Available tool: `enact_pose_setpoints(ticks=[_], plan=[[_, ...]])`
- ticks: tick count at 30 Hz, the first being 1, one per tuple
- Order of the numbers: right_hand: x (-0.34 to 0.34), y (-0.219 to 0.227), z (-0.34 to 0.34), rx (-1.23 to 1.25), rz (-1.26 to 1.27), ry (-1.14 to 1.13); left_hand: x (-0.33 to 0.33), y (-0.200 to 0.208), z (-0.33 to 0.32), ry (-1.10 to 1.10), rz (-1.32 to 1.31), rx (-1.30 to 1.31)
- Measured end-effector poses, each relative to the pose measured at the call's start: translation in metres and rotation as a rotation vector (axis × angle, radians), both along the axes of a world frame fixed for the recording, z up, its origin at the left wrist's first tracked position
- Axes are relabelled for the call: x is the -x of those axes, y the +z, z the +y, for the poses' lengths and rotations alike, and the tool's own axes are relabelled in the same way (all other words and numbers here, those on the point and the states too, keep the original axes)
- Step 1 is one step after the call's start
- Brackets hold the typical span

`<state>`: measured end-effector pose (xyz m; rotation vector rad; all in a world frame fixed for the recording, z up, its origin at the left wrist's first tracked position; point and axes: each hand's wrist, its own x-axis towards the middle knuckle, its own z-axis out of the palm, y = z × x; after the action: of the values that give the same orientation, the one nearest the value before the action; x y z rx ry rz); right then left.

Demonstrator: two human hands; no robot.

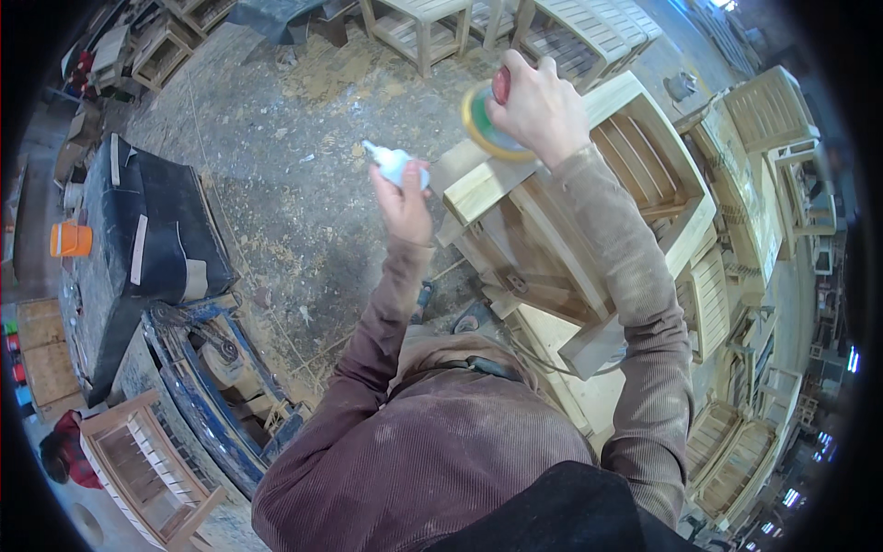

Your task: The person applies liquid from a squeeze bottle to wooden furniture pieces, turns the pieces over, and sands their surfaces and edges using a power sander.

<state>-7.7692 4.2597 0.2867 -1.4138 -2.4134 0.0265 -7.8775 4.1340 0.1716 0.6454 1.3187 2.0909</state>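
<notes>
White narrow-tipped bottle (395,166), left grip (405,207)

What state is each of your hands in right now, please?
Left hand: closed, holding a white plastic bottle with a narrow tip.
Right hand: closed, holding a round green-and-yellow tool by its red grip.

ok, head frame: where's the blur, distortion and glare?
Head view: round green-and-yellow thing in the right hand looks smeared, likely motion; head view: wooden furniture bends near the black rim; head view: lights at lower right glare bluish-white.
</notes>
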Motion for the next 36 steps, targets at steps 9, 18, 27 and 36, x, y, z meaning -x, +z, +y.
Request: enact_pose_setpoints(ticks=[9,18,27,36], plan=[[0.004,-0.005,-0.005,-0.083,-0.052,-0.057,-0.020,-0.017,0.030,0.043,0.063,-0.038],[0.004,-0.005,-0.004,-0.103,-0.069,-0.132,-0.019,-0.016,0.032,0.037,0.045,-0.064],[0.000,-0.001,0.000,-0.123,-0.152,-0.185,-0.021,-0.014,0.028,-0.008,-0.002,-0.069],[-0.002,-0.003,0.003,-0.128,-0.136,-0.206,-0.022,-0.020,0.031,0.004,-0.019,-0.094]])
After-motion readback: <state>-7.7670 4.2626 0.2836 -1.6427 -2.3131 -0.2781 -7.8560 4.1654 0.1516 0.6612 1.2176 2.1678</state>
